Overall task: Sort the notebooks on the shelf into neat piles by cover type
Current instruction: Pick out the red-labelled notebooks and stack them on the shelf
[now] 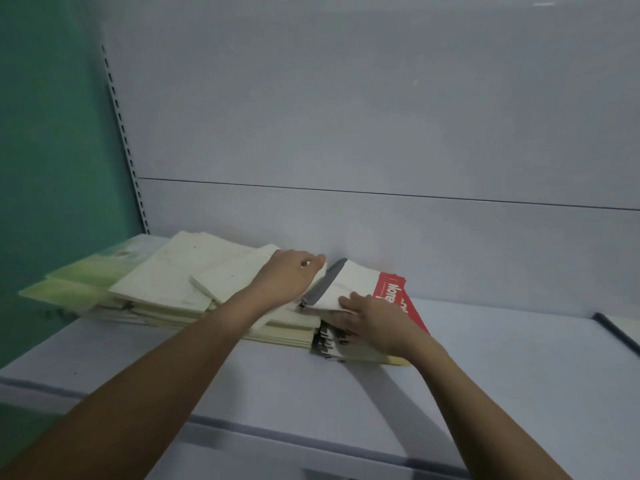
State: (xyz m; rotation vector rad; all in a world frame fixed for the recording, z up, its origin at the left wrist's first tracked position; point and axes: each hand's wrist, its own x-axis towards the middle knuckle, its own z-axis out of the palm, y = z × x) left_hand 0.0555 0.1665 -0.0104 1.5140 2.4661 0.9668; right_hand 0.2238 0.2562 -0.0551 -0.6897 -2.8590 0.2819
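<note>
Two bare hands reach over a pale shelf [485, 358] toward a spread of notebooks. Left hand [287, 275] lies on a tilted cream notebook [228, 278], its fingers [313, 263] curled over the book's far right edge, gripping it. Right hand [374, 317] rests flat, fingers [348, 301] fairly straight, pressing on a white notebook with a grey spine and red band [356, 284], which tops a short spiral-bound pile [332, 341]. Left of both hands, more cream notebooks [166, 278] overlap loosely, and green-covered ones [76, 282] fan out at the far left end. Behind stands a plain pale back panel [346, 116]; a green wall [52, 133] borders the left.
</note>
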